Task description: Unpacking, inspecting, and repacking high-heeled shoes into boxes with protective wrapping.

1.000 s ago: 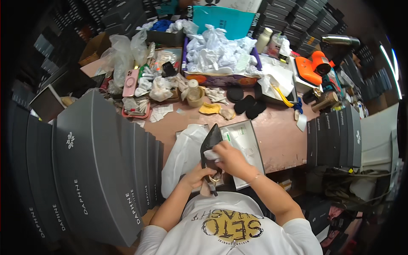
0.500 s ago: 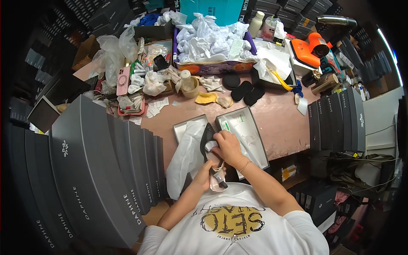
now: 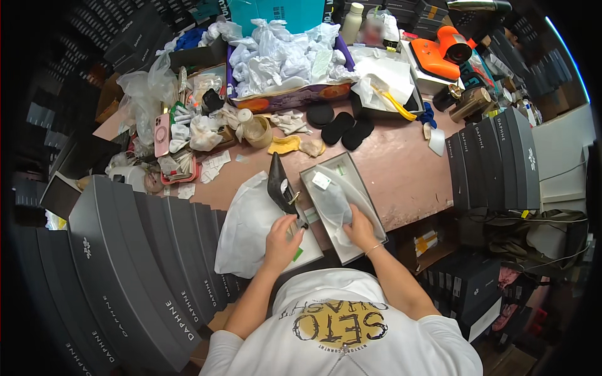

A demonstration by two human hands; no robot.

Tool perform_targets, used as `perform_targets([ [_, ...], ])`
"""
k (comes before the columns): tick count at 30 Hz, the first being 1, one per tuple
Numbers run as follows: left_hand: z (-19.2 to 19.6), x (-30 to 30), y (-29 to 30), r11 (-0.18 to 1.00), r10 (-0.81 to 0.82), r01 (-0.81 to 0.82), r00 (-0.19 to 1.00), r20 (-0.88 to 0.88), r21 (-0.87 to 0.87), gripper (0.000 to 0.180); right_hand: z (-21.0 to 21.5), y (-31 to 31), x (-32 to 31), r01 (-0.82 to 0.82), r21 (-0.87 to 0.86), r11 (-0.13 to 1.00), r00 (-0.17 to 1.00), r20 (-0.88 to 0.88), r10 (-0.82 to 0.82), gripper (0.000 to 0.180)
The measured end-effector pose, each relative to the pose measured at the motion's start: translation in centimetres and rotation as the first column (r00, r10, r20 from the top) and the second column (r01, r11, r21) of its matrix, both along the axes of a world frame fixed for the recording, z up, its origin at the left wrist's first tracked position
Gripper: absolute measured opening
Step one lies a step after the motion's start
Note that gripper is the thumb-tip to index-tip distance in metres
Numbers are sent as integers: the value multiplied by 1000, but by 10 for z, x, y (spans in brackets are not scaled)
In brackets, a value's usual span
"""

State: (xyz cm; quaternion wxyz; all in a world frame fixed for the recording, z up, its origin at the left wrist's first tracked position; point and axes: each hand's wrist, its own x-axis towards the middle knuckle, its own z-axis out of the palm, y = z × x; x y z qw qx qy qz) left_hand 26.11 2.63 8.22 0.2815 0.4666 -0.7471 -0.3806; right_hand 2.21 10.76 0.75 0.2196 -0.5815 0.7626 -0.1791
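Observation:
A black pointed-toe shoe (image 3: 277, 182) with a gold-coloured detail lies tilted over white tissue paper (image 3: 246, 222) and a shallow white-lined box part (image 3: 308, 252). My left hand (image 3: 282, 245) is closed round its rear end, where the dark heel shows by the fingertips. To the right, my right hand (image 3: 362, 229) pinches the near end of a greyish, translucent-wrapped packet (image 3: 332, 199) with a small white tag on it. That packet rests in an open grey shoebox (image 3: 374, 213) lined with white paper; its contents cannot be made out.
Stacked grey shoeboxes stand at left (image 3: 125, 269) and right (image 3: 486, 163). At the back are a purple-edged carton (image 3: 295, 99) of crumpled paper, black round pads (image 3: 338, 128), a yellow cloth (image 3: 284, 145), a pink phone (image 3: 162, 135) and an orange device (image 3: 434, 59).
My right hand has left the shoe, moved right and down, and taken hold of the wrapped packet in the shoebox. The shoe has shifted left and forward with my left hand at its rear.

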Motion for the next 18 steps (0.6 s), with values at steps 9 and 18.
perform_targets([
  [9,12,-32,80,851,150,201,792,-591,485,94,118,-3,53,-117,147,982,794,607,4,64],
  [18,30,14,48,574,686,54,514,-515,817,36,139,-66,51,-352,-443,825,903,73,424,36],
])
